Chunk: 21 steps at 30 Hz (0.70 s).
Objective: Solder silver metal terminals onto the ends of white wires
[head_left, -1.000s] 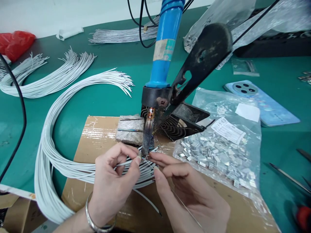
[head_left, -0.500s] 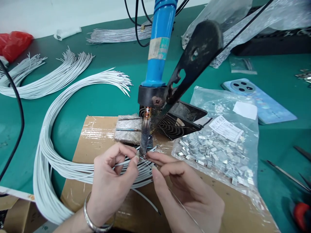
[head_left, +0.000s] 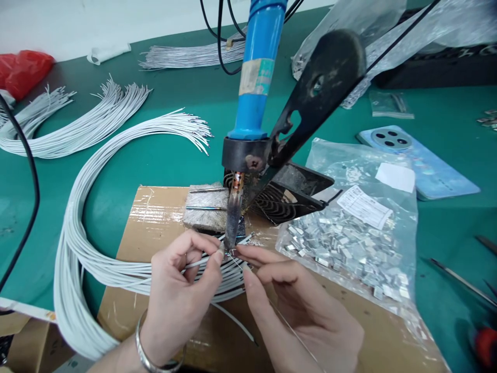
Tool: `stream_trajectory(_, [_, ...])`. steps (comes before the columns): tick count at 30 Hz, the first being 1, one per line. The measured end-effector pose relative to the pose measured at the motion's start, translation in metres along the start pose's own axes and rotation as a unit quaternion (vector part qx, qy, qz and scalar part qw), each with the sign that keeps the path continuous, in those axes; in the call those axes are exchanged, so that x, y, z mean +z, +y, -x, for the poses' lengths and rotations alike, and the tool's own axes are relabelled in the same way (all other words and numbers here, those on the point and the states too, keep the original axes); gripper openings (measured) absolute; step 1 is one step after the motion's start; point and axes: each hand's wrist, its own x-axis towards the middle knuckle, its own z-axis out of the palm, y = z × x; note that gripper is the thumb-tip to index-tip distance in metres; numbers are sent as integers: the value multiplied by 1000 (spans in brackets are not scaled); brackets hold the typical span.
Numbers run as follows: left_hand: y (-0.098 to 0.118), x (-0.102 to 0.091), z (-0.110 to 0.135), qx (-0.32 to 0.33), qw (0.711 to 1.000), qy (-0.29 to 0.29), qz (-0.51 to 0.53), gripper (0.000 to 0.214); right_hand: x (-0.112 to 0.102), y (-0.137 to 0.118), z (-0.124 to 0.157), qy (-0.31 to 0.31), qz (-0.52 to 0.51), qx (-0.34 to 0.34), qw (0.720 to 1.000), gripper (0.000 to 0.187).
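While the soldering iron (head_left: pixel 248 98) hangs tip-down from a black metal arm (head_left: pixel 314 98), its tip (head_left: pixel 233 223) sits between the two hands, at the ends of the white wires (head_left: pixel 85 259); contact between tip and wires cannot be confirmed from this view. The left hand (head_left: pixel 182 295), wearing a silver bangle (head_left: pixel 155 352), holds the wires, which sweep in from the left in a long curved bundle. The left fingers (head_left: pixel 215 257) are curled and pressed together, pinching the wires just beside the tip. The right hand (head_left: pixel 298 305) is close beside the left, and the right fingers (head_left: pixel 252 254) pinch a thin silver wire (head_left: pixel 295 331) that runs from the tip area down to the lower right. Both hands work above a taped cardboard box (head_left: pixel 155 207) on the green surface (head_left: pixel 116 176). On the box lies a fibrous pad (head_left: pixel 204 212) carrying two pins (head_left: pixel 205 207), and behind the iron stands a black wire grille (head_left: pixel 275 204). To the right, a clear plastic bag (head_left: pixel 388 269) of small silver metal clips (head_left: pixel 341 248) lies partly on the box, with a phone in a blue case (head_left: pixel 427 166) beyond it. Further bundles of white wires (head_left: pixel 77 119) lie on the surface at upper left, near a red plastic bag (head_left: pixel 23 72).
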Motion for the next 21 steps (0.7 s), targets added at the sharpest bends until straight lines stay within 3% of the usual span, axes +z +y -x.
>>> stream_trajectory(21, [3, -1, 2, -4, 1000, 4, 4, 12, -1, -2, -1, 0, 0, -21, 1000, 19])
